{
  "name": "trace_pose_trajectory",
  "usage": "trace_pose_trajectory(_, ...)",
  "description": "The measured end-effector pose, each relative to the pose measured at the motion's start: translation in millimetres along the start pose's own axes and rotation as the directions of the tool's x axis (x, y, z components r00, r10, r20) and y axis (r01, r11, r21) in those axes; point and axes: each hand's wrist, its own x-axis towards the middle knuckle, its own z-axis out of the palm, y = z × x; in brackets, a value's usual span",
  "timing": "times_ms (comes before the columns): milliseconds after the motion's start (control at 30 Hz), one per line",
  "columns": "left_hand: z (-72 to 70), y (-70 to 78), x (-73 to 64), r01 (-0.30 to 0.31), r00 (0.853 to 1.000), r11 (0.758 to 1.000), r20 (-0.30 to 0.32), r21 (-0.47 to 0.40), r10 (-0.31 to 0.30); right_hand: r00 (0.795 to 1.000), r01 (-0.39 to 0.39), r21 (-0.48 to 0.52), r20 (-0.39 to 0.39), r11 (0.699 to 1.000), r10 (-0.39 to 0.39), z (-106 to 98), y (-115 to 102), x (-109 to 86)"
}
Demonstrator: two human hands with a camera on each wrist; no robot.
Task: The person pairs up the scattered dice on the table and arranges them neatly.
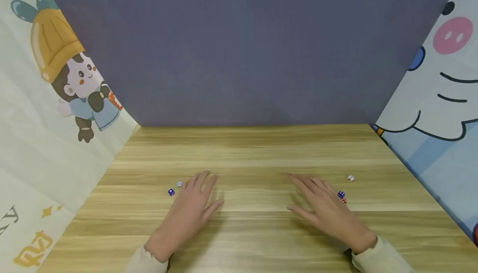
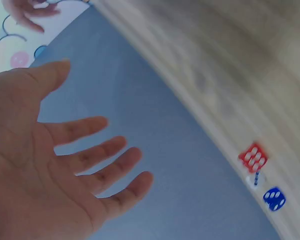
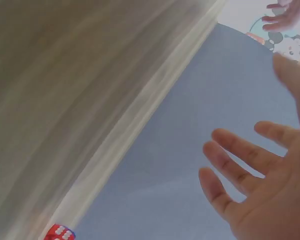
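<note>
Both hands hover palm down over the wooden table with nothing in them. The fingers of my left hand (image 1: 188, 206) are spread and relaxed; close to its left lie a white die (image 1: 179, 184) and a blue die (image 1: 171, 192). A red die (image 2: 253, 157) shows beside those two in the left wrist view but is hidden by the hand in the head view. My right hand (image 1: 323, 206) is likewise spread, thumb apart from the fingers. Just right of it are a blue die (image 1: 341, 194), a red die (image 1: 344, 201) partly covered by it, and a white die (image 1: 350, 178) farther back.
The wood-grain table (image 1: 254, 148) ends at a dark grey-blue panel (image 1: 254, 49) behind it. Cartoon-printed sheets flank it, with a child in a yellow hat (image 1: 57, 45) at left and a pink-nosed white figure (image 1: 429, 94) at right.
</note>
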Motion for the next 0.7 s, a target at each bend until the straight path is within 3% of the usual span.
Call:
trace_pose_trajectory(167, -15.8, -9.8, -5.0, 0.052, 0.999, 0.999, -0.011, -0.010, -0.052, 0.999, 0.032, 0.008, -0.034, 0.999, -0.032, 2.1, -5.8, 5.8)
trace_pose_trajectory(333, -27.2, -24.7, -14.9, 0.137, 0.990, 0.989, 0.044, -0.063, -0.134, 0.997, 0.073, 0.046, -0.030, 0.996, -0.072, 1.3, -12.9, 16.5)
trace_pose_trajectory(500, -32.4, -37.8, -22.2, 0.244, 0.962, 0.964, 0.149, -0.106, -0.228, 0.994, 0.112, 0.090, 0.000, 0.990, -0.112, 2.8, -19.6, 27.9)
trace_pose_trajectory(700, -32.2, -51.5, -27.9, 0.313, 0.930, 0.942, 0.238, -0.118, -0.279, 0.987, 0.150, 0.114, 0.032, 0.982, -0.155, 10.5, -27.2, 36.4)
